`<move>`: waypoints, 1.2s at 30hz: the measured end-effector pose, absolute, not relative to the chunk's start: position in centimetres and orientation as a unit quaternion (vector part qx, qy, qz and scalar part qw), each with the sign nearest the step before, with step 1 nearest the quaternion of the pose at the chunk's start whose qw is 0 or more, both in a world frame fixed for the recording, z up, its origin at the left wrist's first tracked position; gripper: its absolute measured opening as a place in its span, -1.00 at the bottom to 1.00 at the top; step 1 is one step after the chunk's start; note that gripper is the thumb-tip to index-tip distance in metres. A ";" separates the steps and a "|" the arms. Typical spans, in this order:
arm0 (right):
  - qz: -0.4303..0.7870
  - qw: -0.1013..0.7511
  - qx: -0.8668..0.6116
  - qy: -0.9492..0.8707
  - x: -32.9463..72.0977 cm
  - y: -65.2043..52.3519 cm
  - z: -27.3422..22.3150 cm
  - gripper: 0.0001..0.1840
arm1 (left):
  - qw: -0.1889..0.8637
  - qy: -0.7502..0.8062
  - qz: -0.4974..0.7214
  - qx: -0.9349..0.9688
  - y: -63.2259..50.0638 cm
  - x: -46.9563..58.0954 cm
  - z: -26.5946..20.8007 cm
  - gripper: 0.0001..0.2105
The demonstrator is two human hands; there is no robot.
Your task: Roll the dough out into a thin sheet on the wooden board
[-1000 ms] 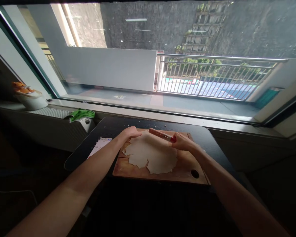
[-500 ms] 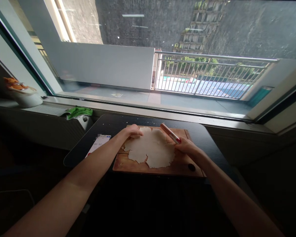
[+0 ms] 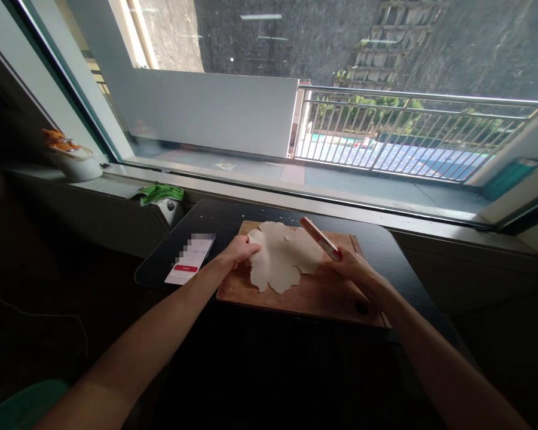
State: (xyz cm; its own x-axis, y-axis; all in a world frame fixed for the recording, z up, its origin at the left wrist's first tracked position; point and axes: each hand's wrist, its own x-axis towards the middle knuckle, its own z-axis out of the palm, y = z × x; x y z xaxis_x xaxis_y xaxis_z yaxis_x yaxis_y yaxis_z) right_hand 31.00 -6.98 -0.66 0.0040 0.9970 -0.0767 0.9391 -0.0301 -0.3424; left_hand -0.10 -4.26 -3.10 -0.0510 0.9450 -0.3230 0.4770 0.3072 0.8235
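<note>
A thin, ragged-edged sheet of pale dough (image 3: pixel 280 257) lies on a wooden cutting board (image 3: pixel 325 295). My left hand (image 3: pixel 240 249) pinches the sheet's left edge, thumb on top and fingers mostly hidden. In my right hand (image 3: pixel 347 264) is a short reddish-brown rolling pin (image 3: pixel 317 235) with a label near the grip. It slants up and to the left, its far end by the sheet's upper right edge. Whether the pin touches the dough I cannot tell.
The board sits on a black table (image 3: pixel 385 257) against a window. A phone (image 3: pixel 186 267) with a lit timer screen lies left of the board. Beyond it are a green cloth (image 3: pixel 162 192) and a white pot (image 3: pixel 78 165). A teal rim (image 3: pixel 31 403) shows at lower left.
The dough sheet has turned on the board; the notch at its near edge now sits toward the right. My right hand still holds the rolling pin. The whole view has shifted slightly.
</note>
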 end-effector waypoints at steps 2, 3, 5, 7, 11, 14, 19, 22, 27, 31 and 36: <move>0.150 0.083 -0.679 -0.714 30.4 -7.1 -0.4 -0.82 | 0.480 0.640 0.279 0.532 -6.3 0.0 -3.4 -0.90; 0.149 0.072 -0.666 -0.728 30.1 -7.2 -0.1 -0.80 | 0.494 0.626 0.279 0.535 -7.1 0.0 -3.4 -0.89; 0.135 0.047 -0.642 -0.753 29.6 -7.1 0.6 -0.79 | 0.506 0.619 0.263 0.540 -8.3 -0.6 -3.0 -0.84; 0.125 0.011 -0.622 -0.773 29.1 -6.7 1.3 -0.78 | 0.477 0.631 0.246 0.561 -8.7 -1.5 -2.3 -0.81; 0.118 -0.020 -0.600 -0.791 26.4 -5.2 1.9 -0.68 | 0.245 0.690 0.245 0.636 -8.1 -2.4 -1.4 -0.88; 0.044 0.065 -0.620 -0.780 22.6 -4.4 0.7 -0.58 | 0.080 0.653 0.262 0.706 -7.8 -1.5 -2.4 -0.93; -0.004 0.076 -0.615 -0.785 18.6 -1.3 -1.8 -0.54 | 0.012 0.542 0.306 0.783 -8.8 -0.2 -5.6 -0.93; 0.022 0.023 -0.667 -0.744 18.9 1.6 -1.5 -0.47 | 0.016 0.536 0.333 0.776 -9.3 -0.4 -6.3 -0.92; 0.058 -0.012 -0.606 -0.793 19.5 -0.1 -1.6 -0.44 | 0.025 0.533 0.336 0.776 -9.2 -0.5 -6.2 -0.90; 0.067 -0.026 -0.568 -0.820 19.4 -0.9 -2.1 -0.41 | 0.025 0.536 0.337 0.774 -9.2 -0.3 -6.2 -0.91; 0.017 -0.056 -0.612 -0.789 19.5 3.9 -1.6 -0.40 | 0.023 0.575 0.350 0.739 -9.5 -0.3 -6.0 -0.87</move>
